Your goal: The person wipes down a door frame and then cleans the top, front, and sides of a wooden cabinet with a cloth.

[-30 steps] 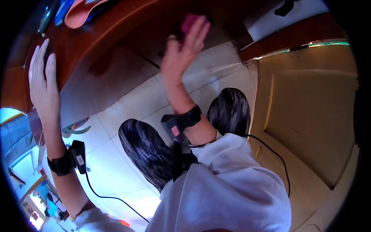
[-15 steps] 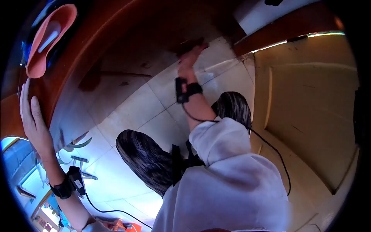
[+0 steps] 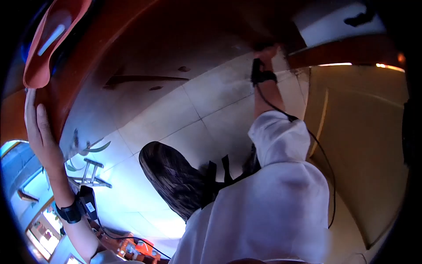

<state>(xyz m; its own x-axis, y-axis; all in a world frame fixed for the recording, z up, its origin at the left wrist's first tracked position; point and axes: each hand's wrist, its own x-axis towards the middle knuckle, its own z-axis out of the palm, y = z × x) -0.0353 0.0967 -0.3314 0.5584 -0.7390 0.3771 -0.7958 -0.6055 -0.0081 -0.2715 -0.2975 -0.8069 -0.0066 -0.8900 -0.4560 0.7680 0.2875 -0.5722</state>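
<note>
Right hand (image 3: 266, 55) has gone further out since half a second ago, now low by the foot of the dark brown panel (image 3: 176, 48), just over the tiled floor (image 3: 189, 119). Arm's straighter, and the white sleeve (image 3: 281, 136) now covers most of the right knee, which was in plain sight before. Right fingers: in shadow and blurred, can't tell if wide, narrow or gripping. Pink item that showed at those fingers a second ago: can't make it out now; only a dark shape (image 3: 263, 45) by the hand, can't identify it.

Left hand (image 3: 44, 138) about where it was half a second ago: laid along the brown counter (image 3: 59, 94), fingers straight and close together, thumb side slightly apart, nothing seen in the grip. Fingertips at the lower end of the coral holder (image 3: 37, 78), with a white stick (image 3: 51, 39) in it; a second ago there was a clear gap. Left knee (image 3: 167, 176) bent, to the left of the sleeve. Yellow-brown door (image 3: 360, 145) off to the right.
</note>
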